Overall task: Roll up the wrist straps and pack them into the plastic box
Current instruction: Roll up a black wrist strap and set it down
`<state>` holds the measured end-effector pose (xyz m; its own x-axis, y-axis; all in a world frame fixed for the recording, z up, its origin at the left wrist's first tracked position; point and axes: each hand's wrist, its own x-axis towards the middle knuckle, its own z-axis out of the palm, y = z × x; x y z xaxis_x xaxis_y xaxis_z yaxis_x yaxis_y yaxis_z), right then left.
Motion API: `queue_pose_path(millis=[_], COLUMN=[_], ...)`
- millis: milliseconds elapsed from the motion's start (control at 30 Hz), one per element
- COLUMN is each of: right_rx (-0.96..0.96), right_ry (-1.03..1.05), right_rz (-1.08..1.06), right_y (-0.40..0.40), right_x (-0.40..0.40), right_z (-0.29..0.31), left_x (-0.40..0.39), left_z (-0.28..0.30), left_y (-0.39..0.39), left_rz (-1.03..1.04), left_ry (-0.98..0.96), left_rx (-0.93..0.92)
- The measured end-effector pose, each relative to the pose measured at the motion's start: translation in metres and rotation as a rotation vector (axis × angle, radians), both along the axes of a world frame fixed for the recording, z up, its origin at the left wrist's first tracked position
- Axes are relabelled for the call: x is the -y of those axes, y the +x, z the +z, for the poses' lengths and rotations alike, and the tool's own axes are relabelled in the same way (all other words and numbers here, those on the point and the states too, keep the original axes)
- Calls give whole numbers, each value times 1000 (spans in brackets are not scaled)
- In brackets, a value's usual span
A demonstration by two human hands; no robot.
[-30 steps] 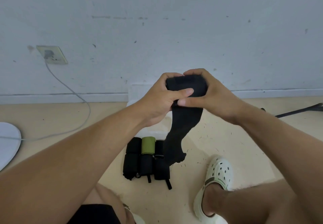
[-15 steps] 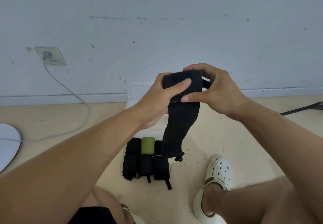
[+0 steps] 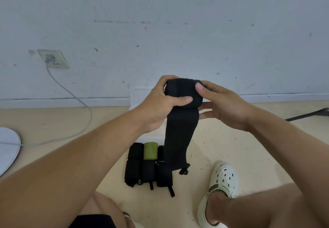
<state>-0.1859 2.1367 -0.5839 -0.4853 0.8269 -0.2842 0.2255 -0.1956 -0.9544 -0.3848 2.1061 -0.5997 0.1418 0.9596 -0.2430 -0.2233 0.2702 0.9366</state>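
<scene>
A black wrist strap point(image 3: 179, 131) is partly rolled at its top, and its loose tail hangs down towards the floor. My left hand point(image 3: 160, 106) grips the roll from the left, thumb across its front. My right hand point(image 3: 220, 103) holds the roll's right end with thumb on top and fingers underneath. On the floor below lie several rolled straps point(image 3: 147, 167), mostly black, one green point(image 3: 150, 150). A white plastic box point(image 3: 140, 96) shows partly behind my hands against the wall.
A wall socket point(image 3: 53, 58) with a grey cable point(image 3: 78, 103) is at the left. A white round object point(image 3: 7, 147) lies at the left edge. A dark rod point(image 3: 308, 114) lies at the right. My foot in a white clog point(image 3: 220, 183) rests near the straps.
The roll at the top has grown thicker and the hanging tail is shorter. My right hand shifted from over the roll's top to its right end.
</scene>
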Motion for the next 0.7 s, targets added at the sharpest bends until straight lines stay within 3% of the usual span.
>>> queue_pose_path(millis=[233, 333, 467, 700], right_rx=[-44, -69, 2, -36], right_ry=[150, 236, 352, 242], right_rz=[-71, -102, -90, -63], right_y=[5, 8, 7, 7], right_x=[-2, -2, 1, 2], right_z=[4, 2, 1, 7], left_x=[0, -2, -2, -4], left_z=[0, 1, 2, 7], left_y=[2, 0, 2, 0], left_rz=[-18, -119, -100, -14], left_ry=[-47, -102, -106, -81], left_rx=[14, 25, 74, 123])
